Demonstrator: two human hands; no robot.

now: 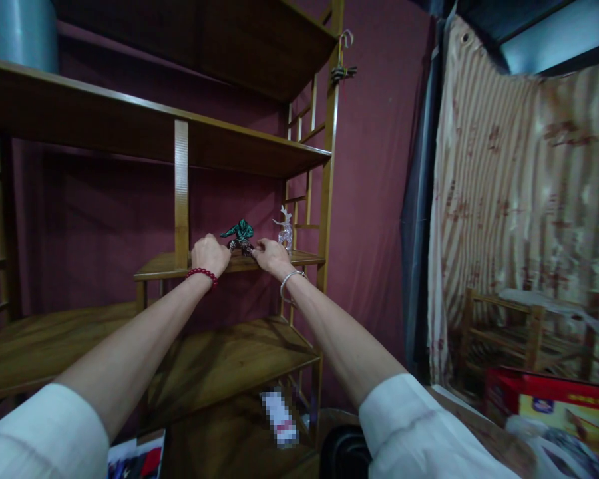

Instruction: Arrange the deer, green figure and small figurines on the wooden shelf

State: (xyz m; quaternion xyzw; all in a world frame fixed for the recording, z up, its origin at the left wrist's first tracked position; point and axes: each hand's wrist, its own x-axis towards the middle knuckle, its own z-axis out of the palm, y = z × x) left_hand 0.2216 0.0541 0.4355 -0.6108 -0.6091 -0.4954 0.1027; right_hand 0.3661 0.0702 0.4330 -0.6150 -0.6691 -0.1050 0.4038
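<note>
A small green and dark figurine (pixel 241 231) stands on the raised middle shelf (pixel 160 265) of a wooden rack. My left hand (pixel 210 255), with a red bead bracelet at its wrist, is closed at the figurine's left side near its base. On the other side my right hand (pixel 272 257), wearing a silver bangle, pinches at the base with thumb and fingers. Both hands appear to touch the figurine low down. Just behind my right hand is a clear deer figurine (pixel 285 234) with antlers.
Above the hands runs a long shelf (pixel 130 96), with a wooden upright (pixel 181 193) left of them. A light blue cylinder (pixel 26 33) sits at the upper left. Lower down is another board (pixel 229 346). A striped curtain (pixel 499 186) and a red box (pixel 554 406) are at right.
</note>
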